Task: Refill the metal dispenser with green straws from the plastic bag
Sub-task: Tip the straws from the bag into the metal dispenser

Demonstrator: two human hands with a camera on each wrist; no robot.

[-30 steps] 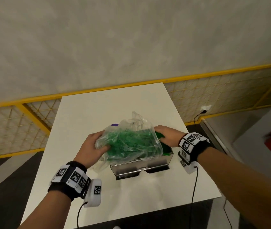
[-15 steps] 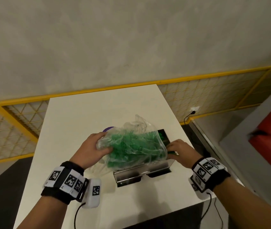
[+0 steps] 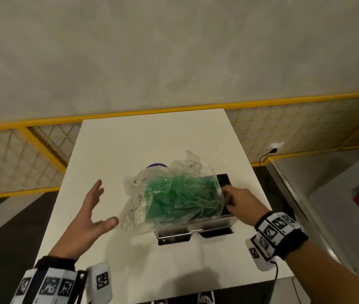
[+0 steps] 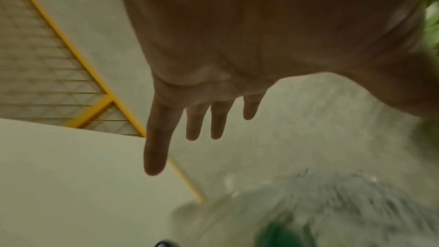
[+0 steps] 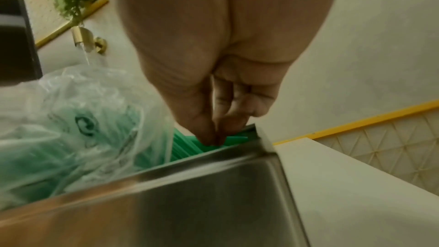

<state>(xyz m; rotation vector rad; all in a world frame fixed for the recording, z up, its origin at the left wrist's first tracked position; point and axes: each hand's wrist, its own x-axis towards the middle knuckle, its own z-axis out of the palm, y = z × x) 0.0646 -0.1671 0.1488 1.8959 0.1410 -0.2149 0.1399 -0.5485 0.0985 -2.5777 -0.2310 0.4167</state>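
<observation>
Worktop, white, carried the metal dispenser near its front right, with the plastic bag slumped across the dispenser's open top and spilling off its left side. A purple object, mostly hidden, sat just behind the bag.

Change noted against half a second earlier: the left hand, which had been gripping the bag's left end, had let go and drawn back. It hovered apart from the bag, palm up, fingers straight and spread wide, holding nothing. The bag stayed where it was, resting on the dispenser unsupported.

Right hand remained at the bag's right edge. In the right wrist view its fingertips were bunched together and pressed down among the green straws lying inside the dispenser's right end; whether they pinched a straw or only pushed could not be told.

Judgement: some straws were already in the dispenser, but the bulk remained in the bag, so the refill was partly done. With the bag released, it could slide off leftward.
</observation>
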